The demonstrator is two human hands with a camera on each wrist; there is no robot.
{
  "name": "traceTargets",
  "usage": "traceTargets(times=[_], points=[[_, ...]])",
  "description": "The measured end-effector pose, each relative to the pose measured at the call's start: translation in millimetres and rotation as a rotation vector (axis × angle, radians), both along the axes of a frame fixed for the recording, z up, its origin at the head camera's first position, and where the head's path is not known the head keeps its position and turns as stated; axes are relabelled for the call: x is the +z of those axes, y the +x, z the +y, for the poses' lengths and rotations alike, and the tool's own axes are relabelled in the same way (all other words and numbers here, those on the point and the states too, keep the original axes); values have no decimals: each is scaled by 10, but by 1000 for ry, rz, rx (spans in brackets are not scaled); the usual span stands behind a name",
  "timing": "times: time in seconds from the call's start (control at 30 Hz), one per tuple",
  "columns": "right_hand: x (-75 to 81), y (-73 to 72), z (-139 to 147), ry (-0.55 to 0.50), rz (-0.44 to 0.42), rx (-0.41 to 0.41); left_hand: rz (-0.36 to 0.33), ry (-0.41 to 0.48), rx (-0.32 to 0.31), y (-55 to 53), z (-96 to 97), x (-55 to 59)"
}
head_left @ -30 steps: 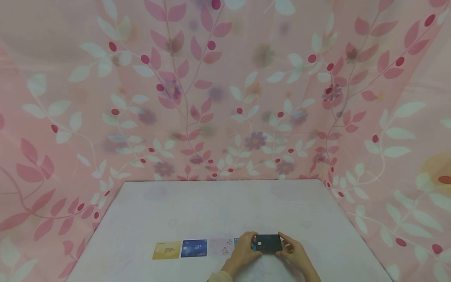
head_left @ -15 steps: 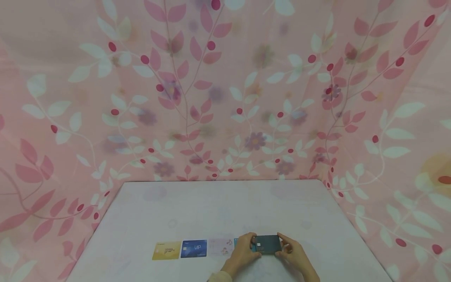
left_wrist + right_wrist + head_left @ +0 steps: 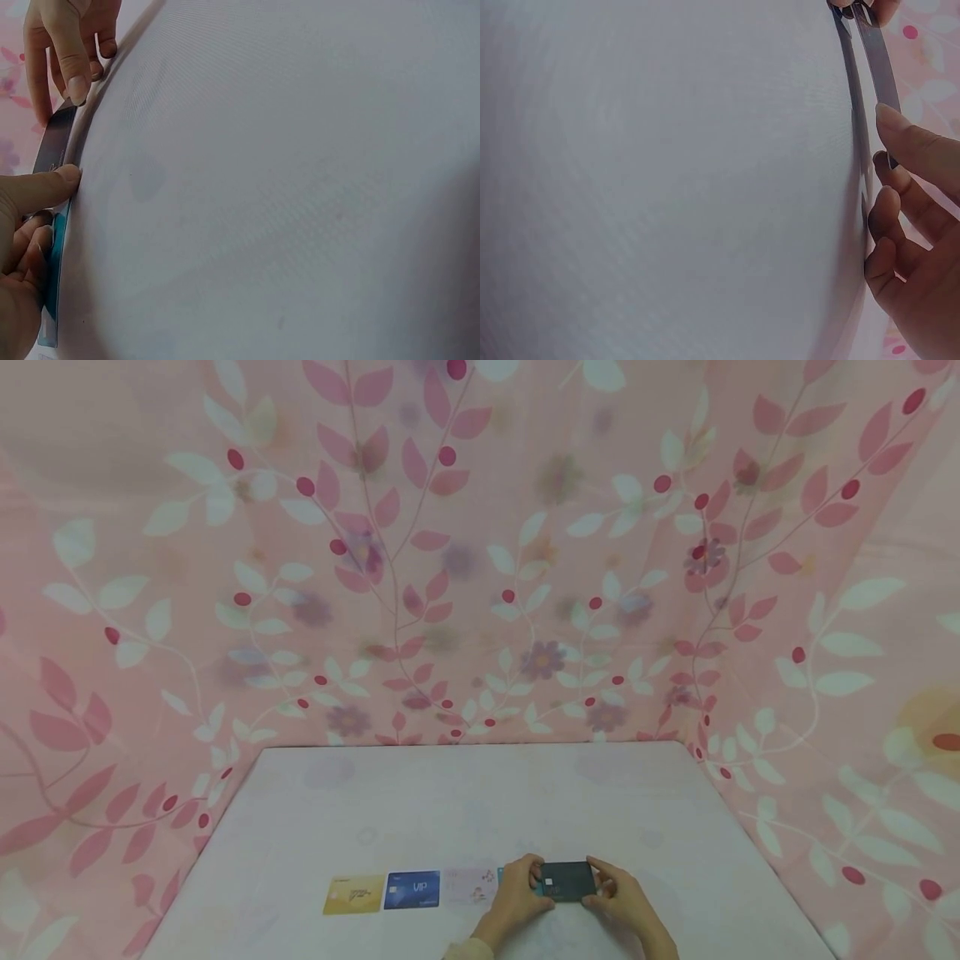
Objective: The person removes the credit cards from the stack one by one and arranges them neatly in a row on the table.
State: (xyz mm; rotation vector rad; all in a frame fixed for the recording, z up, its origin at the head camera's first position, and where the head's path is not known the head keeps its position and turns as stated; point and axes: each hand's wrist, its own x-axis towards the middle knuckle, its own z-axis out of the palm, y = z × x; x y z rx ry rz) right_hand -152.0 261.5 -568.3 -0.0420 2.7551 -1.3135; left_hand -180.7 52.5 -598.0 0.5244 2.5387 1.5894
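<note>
A dark card with a chip and faint VIP lettering is pinched between both hands close over the white table. My left hand grips its left edge, thumb at the near corner and fingers at the far one. On the opposite edge, my right hand pinches it the same way, its other fingers curled beneath. A teal card lies under my left hand, mostly covered in the head view. In the right wrist view the dark card shows almost edge-on, the right thumb on its end.
Left of the hands, a row of cards lies on the table: a gold card, a blue VIP card and a pale floral card. A pink leaf-patterned curtain surrounds the table's back and sides.
Both hands have shifted very slightly left with the dark card, which stays between them. The cards in the row keep their places.
</note>
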Motion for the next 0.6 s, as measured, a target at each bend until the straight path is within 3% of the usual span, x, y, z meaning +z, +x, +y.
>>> traceTargets(times=[0.23,0.37,0.6], points=[[-9,-2,2,-19,35,6,23,20,18,14,2,-3],[11,-13,-1,-10,0,-12,24,15,20,22,13,33],[3,-24,42,33,3,-6,4,-84,34,20,69,138]])
